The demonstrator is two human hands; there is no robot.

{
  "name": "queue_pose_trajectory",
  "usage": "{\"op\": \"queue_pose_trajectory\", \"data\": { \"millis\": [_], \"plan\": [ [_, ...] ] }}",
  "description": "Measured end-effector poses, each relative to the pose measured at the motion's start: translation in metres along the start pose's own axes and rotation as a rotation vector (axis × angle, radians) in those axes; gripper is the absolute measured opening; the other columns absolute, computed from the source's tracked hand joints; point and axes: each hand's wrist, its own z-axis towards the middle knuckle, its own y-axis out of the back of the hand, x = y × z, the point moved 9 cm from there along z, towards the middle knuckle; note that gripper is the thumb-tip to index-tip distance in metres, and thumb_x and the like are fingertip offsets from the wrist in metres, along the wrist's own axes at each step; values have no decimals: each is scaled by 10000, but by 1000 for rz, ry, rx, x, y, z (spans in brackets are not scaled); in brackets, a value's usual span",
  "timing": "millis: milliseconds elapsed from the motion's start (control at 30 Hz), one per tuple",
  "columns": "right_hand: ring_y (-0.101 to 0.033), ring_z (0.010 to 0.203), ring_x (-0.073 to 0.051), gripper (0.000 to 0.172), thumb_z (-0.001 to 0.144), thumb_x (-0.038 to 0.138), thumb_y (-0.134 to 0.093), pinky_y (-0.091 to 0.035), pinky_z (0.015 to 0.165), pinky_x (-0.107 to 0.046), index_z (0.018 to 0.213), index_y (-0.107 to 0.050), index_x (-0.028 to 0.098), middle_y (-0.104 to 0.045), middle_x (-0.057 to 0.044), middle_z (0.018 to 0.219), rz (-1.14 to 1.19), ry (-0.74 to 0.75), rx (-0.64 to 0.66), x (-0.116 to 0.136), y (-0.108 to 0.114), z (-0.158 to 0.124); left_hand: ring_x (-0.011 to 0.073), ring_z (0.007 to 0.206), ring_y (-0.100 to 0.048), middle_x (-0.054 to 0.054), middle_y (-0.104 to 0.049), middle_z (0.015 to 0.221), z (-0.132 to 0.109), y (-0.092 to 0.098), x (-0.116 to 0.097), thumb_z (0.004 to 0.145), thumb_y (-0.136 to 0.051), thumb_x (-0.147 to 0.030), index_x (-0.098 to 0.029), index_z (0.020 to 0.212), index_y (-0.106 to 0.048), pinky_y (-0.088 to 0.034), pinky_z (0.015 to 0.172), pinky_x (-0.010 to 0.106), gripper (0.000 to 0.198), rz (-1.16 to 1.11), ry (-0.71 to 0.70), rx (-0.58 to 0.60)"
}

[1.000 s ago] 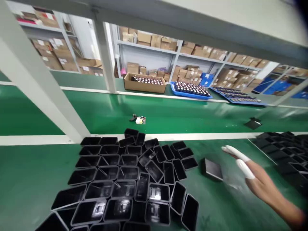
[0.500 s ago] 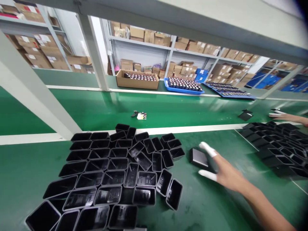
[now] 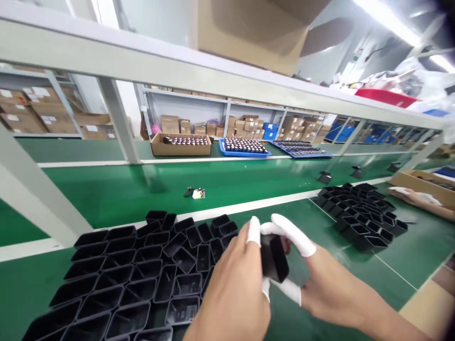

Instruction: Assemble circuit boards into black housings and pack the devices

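A green bench [image 3: 21, 279] is running beneath my view, with a storage rack [image 3: 188, 105] standing beyond it; in the middle, my left hand [image 3: 234, 284] and right hand [image 3: 330, 274] are both gripping one black case [image 3: 270, 260], which is sitting between them, tilted, above the bench; the left is bracing its near-left side, while the right is pressing white-covered fingers over the top and a thumb below. I am judging it light, stiff and smooth, likely slippery more than fragile; the opposite side walls are offering the surest hold, and I cannot tell whether anything is inside. Just left of the hands, open black cases [image 3: 140, 270] are standing crowded together; farther off to the right, another cluster of cases [image 3: 357, 208] is resting; ahead and leftward, a small circuit board [image 3: 199, 193] is lying alone.
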Motion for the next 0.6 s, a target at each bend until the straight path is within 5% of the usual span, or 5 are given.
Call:
{"op": "queue_pose_trajectory", "data": {
  "millis": [100,200,400,500,600],
  "plan": [
    [-563,1239,-214,811,879,107,-511,-511,1056,-353,1570,-130,295,-532,-107,1334,55,62,9,17,-4,6,266,1171,-599,73,-602,1328,0,18,3,657,-470,115,-186,1350,-563,-503,1029,409,762,-2,7,-54],
    [-552,1260,-216,764,917,131,-510,-504,1068,-362,1562,-142,316,-537,-103,1313,131,85,51,22,-13,9,206,1039,-652,-10,-682,1160,-5,30,6,674,-522,98,-266,1156,-665,-525,915,299,621,-111,-23,-96],
    [-675,1052,-221,764,924,306,-655,-591,942,-330,1541,-222,424,-631,-63,1182,290,139,35,30,-22,18,289,1170,-617,46,-673,1235,-22,40,37,715,-581,-8,-242,1239,-638,-509,991,367,576,-227,112,-103],
    [-693,1016,-259,727,918,525,-646,-618,876,-377,1535,-276,423,-663,-77,1112,499,120,-23,13,-28,20,349,1246,-562,115,-600,1343,-24,39,46,718,-628,-91,-202,1311,-601,-479,1058,446,604,-142,89,-119],
    [-711,831,-215,536,996,582,-463,-625,795,-364,1490,-382,390,-700,-37,903,587,-34,-54,-38,-44,27,394,1264,-535,150,-555,1384,-17,30,48,591,-644,-60,-161,1336,-584,-472,1081,475,754,-66,23,-65]
  ]
}}
